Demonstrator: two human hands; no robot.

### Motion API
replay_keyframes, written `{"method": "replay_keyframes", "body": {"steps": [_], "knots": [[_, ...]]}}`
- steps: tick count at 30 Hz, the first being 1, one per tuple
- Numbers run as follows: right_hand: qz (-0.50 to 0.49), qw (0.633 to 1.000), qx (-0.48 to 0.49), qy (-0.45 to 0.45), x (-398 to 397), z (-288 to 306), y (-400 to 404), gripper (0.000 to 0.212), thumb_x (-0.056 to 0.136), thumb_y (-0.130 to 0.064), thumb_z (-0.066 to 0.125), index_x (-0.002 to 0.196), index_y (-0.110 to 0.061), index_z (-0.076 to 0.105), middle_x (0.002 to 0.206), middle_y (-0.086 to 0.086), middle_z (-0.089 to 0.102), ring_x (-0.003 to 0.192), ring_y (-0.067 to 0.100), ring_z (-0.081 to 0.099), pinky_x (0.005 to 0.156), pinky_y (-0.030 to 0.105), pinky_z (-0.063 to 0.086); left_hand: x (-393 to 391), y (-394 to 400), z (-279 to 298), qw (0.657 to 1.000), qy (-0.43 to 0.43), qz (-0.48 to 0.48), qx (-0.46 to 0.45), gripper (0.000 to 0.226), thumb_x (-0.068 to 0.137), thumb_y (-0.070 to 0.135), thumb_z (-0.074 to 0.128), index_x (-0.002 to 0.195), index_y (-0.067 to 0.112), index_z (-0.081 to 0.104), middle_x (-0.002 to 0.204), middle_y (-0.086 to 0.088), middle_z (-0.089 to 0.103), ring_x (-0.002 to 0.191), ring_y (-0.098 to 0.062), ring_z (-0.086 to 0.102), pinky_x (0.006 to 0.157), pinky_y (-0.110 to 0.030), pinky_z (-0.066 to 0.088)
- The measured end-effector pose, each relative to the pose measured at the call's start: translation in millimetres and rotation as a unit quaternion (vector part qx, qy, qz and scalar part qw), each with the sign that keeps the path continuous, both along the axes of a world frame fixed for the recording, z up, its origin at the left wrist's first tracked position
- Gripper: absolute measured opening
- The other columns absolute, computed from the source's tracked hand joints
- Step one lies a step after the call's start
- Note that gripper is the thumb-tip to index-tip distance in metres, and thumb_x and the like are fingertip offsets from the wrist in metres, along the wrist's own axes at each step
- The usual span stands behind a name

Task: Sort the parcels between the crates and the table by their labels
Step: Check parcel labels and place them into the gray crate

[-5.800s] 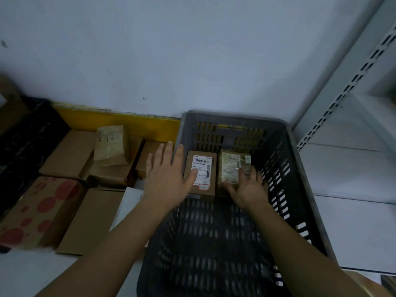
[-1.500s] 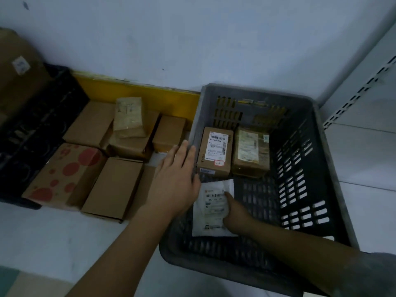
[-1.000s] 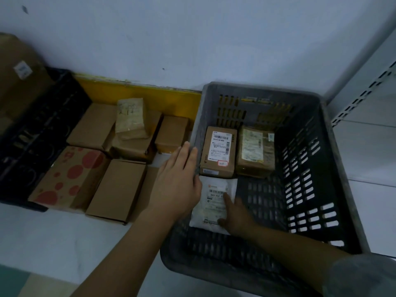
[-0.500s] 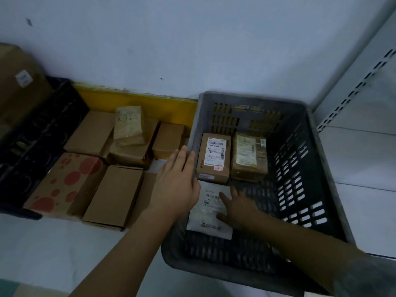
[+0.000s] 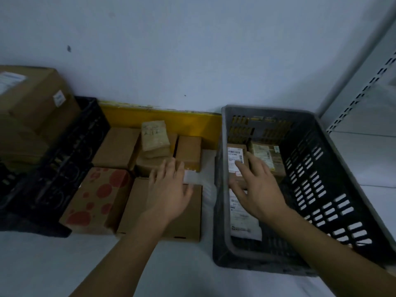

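Note:
A grey slotted crate (image 5: 233, 251) stands on the right of the white table. Inside lie a brown box with a barcode label (image 5: 235, 159), a taped brown parcel (image 5: 267, 155) beside it and a flat white mailer (image 5: 242, 219) in front. My right hand (image 5: 255, 187) hovers open inside the crate, over the labelled box and the mailer's far end, holding nothing. My left hand (image 5: 169, 189) is spread open outside the crate, over a plain cardboard box (image 5: 184, 217) on the table.
Left of the crate lie several cardboard boxes, one with red dots (image 5: 96, 198), and a small wrapped parcel (image 5: 155, 136) on top of another. A black crate (image 5: 64, 159) with large boxes (image 5: 32, 103) stands far left. Metal shelving (image 5: 364, 82) rises at right.
My right hand let go of the white mailer and lifted toward the labelled box. My left hand left the crate's rim and moved left over the plain cardboard box. The view swung left.

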State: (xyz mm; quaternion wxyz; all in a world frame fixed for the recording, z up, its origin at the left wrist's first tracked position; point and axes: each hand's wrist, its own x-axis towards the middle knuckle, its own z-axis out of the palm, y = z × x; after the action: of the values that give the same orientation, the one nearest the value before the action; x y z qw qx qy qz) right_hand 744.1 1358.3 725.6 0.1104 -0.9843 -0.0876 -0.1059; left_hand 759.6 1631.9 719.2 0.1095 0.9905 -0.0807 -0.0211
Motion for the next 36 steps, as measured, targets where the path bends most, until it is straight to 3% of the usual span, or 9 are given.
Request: {"method": "replay_keyframes", "body": {"steps": [7, 11, 14, 18, 22, 25, 28, 33, 36], "knots": [[-0.019, 0.998, 0.058, -0.03, -33.0, 20.9, 127.7, 0.074, 0.102, -0.063, 0.041, 0.162, -0.019, 0.043, 0.173, 0.018, 0.028, 0.16, 0.04, 0.023, 0.128, 0.056, 0.029, -14.5, 87.6, -36.2, 0.996, 0.064, -0.024, 0.054, 0.076, 0.107, 0.058, 0.034, 0.17, 0.023, 0.011, 0.178, -0.009, 0.001, 0.164, -0.032, 0.0, 0.131, -0.057, 0.009], [-0.039, 0.994, 0.059, 0.084, -41.0, -22.6, 180.0, 0.08, 0.1, -0.067, 0.038, 0.166, -0.023, 0.03, 0.175, 0.018, 0.018, 0.161, 0.04, 0.017, 0.129, 0.05, 0.023, -22.6, 104.4, -60.3, 0.991, 0.115, -0.047, 0.05, 0.081, 0.104, 0.062, 0.03, 0.17, 0.021, 0.009, 0.178, -0.011, 0.003, 0.163, -0.035, 0.0, 0.13, -0.059, 0.01], [-0.084, 0.981, 0.039, 0.169, -44.6, -82.1, 184.0, 0.086, 0.095, -0.069, 0.028, 0.164, -0.018, 0.032, 0.173, 0.022, 0.021, 0.158, 0.043, 0.024, 0.127, 0.052, 0.03, -30.3, 107.5, -71.4, 0.987, 0.14, -0.062, 0.046, 0.078, 0.105, 0.059, 0.03, 0.17, 0.022, 0.009, 0.178, -0.012, 0.003, 0.163, -0.035, -0.001, 0.13, -0.057, 0.01], [-0.139, 0.953, 0.016, 0.269, -51.1, -141.8, 164.3, 0.092, 0.097, -0.06, 0.051, 0.168, -0.013, 0.018, 0.173, 0.024, 0.016, 0.156, 0.046, 0.024, 0.126, 0.053, 0.031, -34.9, 110.6, -91.3, 0.981, 0.177, -0.073, 0.033, 0.08, 0.107, 0.059, 0.036, 0.171, 0.023, 0.005, 0.178, -0.01, -0.004, 0.163, -0.034, -0.003, 0.131, -0.054, 0.009], [-0.141, 0.936, 0.016, 0.322, -50.7, -172.2, 154.7, 0.101, 0.092, -0.072, 0.04, 0.17, -0.017, 0.007, 0.174, 0.022, 0.004, 0.158, 0.046, 0.018, 0.126, 0.052, 0.031, -34.4, 113.6, -112.4, 0.971, 0.216, -0.093, 0.04, 0.075, 0.108, 0.058, 0.036, 0.17, 0.027, 0.007, 0.178, -0.01, -0.006, 0.163, -0.035, -0.003, 0.131, -0.052, 0.008], [-0.152, 0.923, 0.019, 0.352, -51.0, -185.5, 154.0, 0.103, 0.097, -0.07, 0.05, 0.17, -0.02, -0.002, 0.175, 0.023, -0.003, 0.159, 0.047, 0.013, 0.128, 0.054, 0.025, -33.0, 115.7, -124.6, 0.964, 0.245, -0.093, 0.046, 0.076, 0.108, 0.061, 0.035, 0.17, 0.028, 0.007, 0.178, -0.009, -0.004, 0.163, -0.037, -0.001, 0.131, -0.053, 0.011], [-0.147, 0.919, 0.037, 0.365, -52.4, -198.9, 154.3, 0.109, 0.092, -0.076, 0.05, 0.17, -0.021, -0.003, 0.174, 0.023, 0.006, 0.156, 0.047, 0.019, 0.125, 0.055, 0.03, -33.1, 114.7, -133.1, 0.957, 0.268, -0.101, 0.052, 0.078, 0.107, 0.061, 0.036, 0.17, 0.027, 0.006, 0.178, -0.008, 0.0, 0.161, -0.041, 0.005, 0.129, -0.054, 0.015], [-0.14, 0.923, 0.096, 0.344, -54.7, -207.2, 158.9, 0.105, 0.086, -0.076, 0.052, 0.169, -0.026, 0.012, 0.153, 0.014, 0.046, 0.136, 0.034, 0.045, 0.109, 0.044, 0.046, -38.6, 113.5, -141.5, 0.945, 0.293, -0.114, 0.088, 0.078, 0.106, 0.06, 0.039, 0.17, 0.024, 0.011, 0.178, -0.006, -0.005, 0.161, -0.045, -0.003, 0.128, -0.055, 0.015], [-0.163, 0.907, 0.196, 0.336, -52.9, -201.8, 167.2, 0.102, 0.089, -0.063, 0.06, 0.169, -0.028, 0.009, 0.149, 0.01, 0.048, 0.126, 0.029, 0.054, 0.101, 0.041, 0.051, -37.7, 111.7, -142.3, 0.943, 0.297, -0.117, 0.091, 0.078, 0.107, 0.058, 0.039, 0.17, 0.022, 0.009, 0.178, -0.007, -0.007, 0.161, -0.047, -0.007, 0.129, -0.055, 0.014]]}}
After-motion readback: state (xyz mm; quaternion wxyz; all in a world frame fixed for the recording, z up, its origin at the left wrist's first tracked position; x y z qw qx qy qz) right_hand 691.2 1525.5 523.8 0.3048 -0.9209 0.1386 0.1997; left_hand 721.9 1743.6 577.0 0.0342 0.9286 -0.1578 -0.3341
